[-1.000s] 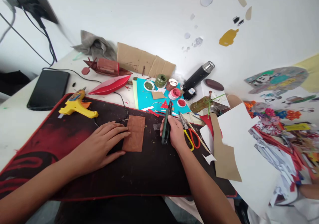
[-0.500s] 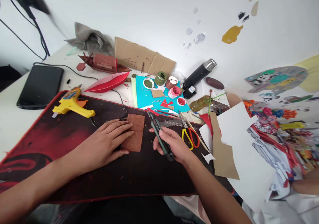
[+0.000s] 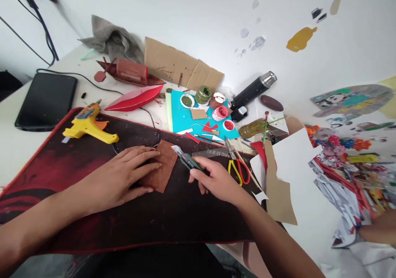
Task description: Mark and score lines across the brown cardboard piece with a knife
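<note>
My left hand (image 3: 130,173) lies flat, fingers stretched out, over the left part of a brown painted card piece (image 3: 165,168) on the dark mat. In my right hand (image 3: 215,177) is a dark green utility knife (image 3: 189,161), my fingers closed around its body. Its blade points up and left, near the card's upper right corner; whether it touches the card I cannot tell. Just beyond the knife lies a clear ruler (image 3: 213,152). Scissors (image 3: 239,170) with yellow and orange handles rest to the right of my right hand.
A yellow glue gun (image 3: 88,127) lies at the mat's upper left. Paint pots (image 3: 203,95) stand on blue paper (image 3: 179,121). Behind are a brown model boat (image 3: 131,74) and a black flask (image 3: 253,90). Cut cardboard (image 3: 281,201) lies at right. Another person's arm shows at far right.
My right hand has brought the knife left, closer to the card and tilted more toward it. The card has turned clockwise under my left hand, which moved slightly left.
</note>
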Tool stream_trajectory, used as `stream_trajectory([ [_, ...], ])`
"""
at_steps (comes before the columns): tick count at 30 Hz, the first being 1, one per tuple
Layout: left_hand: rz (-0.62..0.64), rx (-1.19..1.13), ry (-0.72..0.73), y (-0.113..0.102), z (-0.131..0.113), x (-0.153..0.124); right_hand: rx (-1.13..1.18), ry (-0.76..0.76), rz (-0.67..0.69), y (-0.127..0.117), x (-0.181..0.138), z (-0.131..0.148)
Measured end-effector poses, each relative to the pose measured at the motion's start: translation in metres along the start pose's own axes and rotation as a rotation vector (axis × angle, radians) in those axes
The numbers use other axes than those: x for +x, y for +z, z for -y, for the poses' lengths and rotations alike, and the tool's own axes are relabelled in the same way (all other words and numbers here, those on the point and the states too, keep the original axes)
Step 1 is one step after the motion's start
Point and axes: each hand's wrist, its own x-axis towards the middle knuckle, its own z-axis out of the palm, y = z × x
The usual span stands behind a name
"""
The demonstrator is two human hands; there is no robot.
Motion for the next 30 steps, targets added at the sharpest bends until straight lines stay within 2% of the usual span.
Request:
stream_trajectory([
  [6, -0.011, 0.008, 0.008, 0.004, 0.000, -0.002, -0.321, -0.120, -0.088, -0.009, 0.005, 0.009],
  [11, -0.012, 0.014, 0.029, 0.003, 0.001, -0.002, -0.604, -0.154, -0.027, -0.017, 0.011, 0.007],
  [14, 0.000, 0.009, 0.040, 0.001, 0.002, -0.001, -0.670, -0.177, -0.008, -0.020, 0.014, 0.005],
  [18, 0.031, -0.024, 0.038, -0.001, 0.003, 0.001, -0.638, -0.199, -0.032, -0.022, 0.017, 0.008],
  [22, 0.013, -0.018, 0.035, -0.001, 0.002, 0.003, -0.476, -0.158, -0.075, -0.015, 0.015, 0.007],
  [26, 0.012, 0.057, 0.012, 0.000, 0.000, 0.002, -0.323, -0.137, -0.074, -0.003, 0.003, -0.002],
  [30, -0.067, 0.098, 0.044, -0.007, -0.006, 0.011, -0.179, -0.126, -0.120, 0.001, -0.012, -0.018],
])
